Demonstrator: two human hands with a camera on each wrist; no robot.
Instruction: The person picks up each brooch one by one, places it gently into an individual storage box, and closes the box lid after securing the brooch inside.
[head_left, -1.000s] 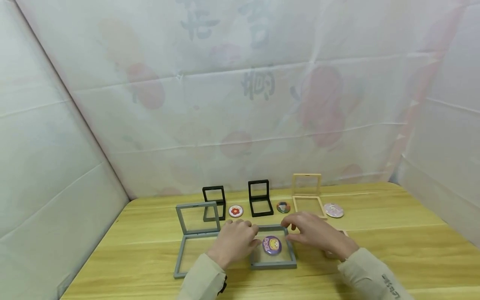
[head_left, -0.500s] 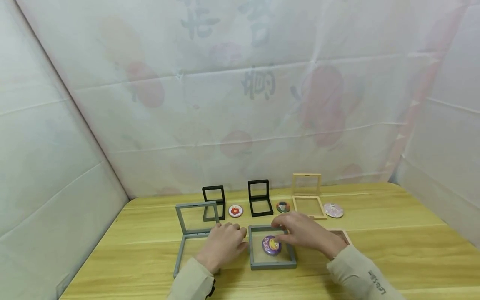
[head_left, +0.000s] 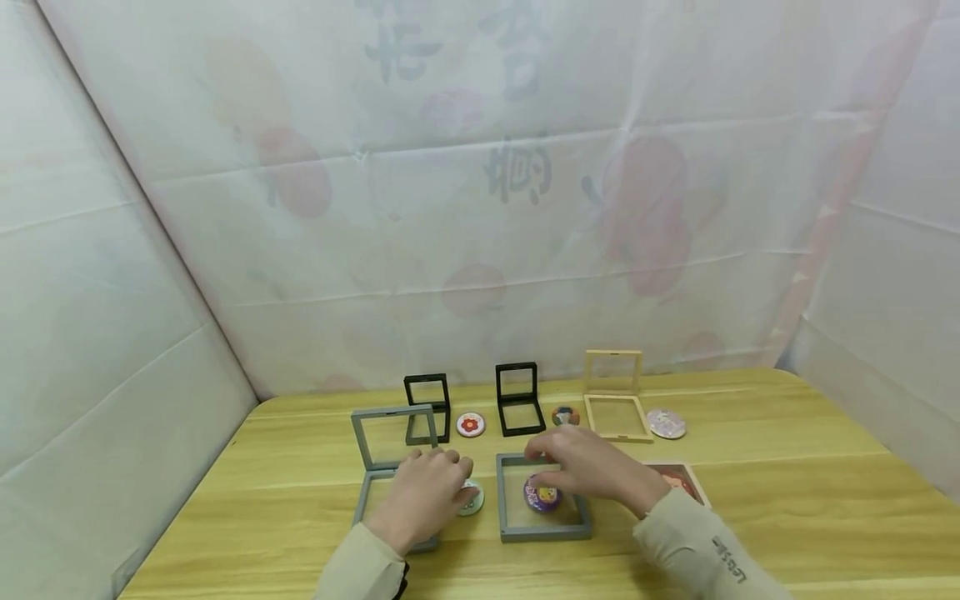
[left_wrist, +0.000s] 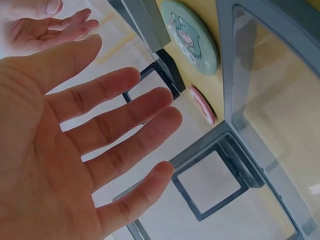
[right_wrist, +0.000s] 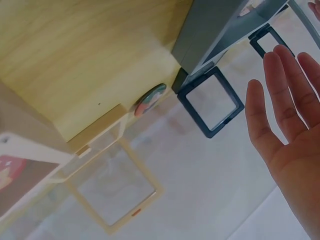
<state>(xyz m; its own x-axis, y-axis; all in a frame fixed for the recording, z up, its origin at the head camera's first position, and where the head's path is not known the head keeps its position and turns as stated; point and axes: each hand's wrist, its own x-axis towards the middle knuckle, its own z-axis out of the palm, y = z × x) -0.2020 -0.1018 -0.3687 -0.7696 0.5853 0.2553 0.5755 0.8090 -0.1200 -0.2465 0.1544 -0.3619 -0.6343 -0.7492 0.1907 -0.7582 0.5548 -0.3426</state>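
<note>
My left hand (head_left: 423, 497) hovers, fingers loosely spread, over the open grey display frame (head_left: 358, 504), whose hinged lid stands up. Beside this hand a pale green button badge (head_left: 472, 504) lies on the table, partly covered by the thumb; the left wrist view shows a cartoon on the badge (left_wrist: 192, 42). Above a flat, closed grey display frame (head_left: 547, 533) is my right hand (head_left: 592, 468), its fingers relaxed. A purple badge (head_left: 542, 500) with a yellow character shows in that frame's clear window. In the right wrist view the right hand (right_wrist: 292, 105) has nothing between its fingers.
Along the back stand two open black frames (head_left: 517, 364) and an open light-wood-coloured frame (head_left: 613, 353). Among them lie a red-flower badge (head_left: 471, 424), a dark multicoloured badge (head_left: 566, 414) and a pale pink badge (head_left: 667, 423). A pale-edged frame (head_left: 701, 487) with a picture is partly behind the right forearm.
My left hand has moved left from the closed grey frame, uncovering the green badge. The right hand has shifted left above that frame, and the picture frame at right shows more.
</note>
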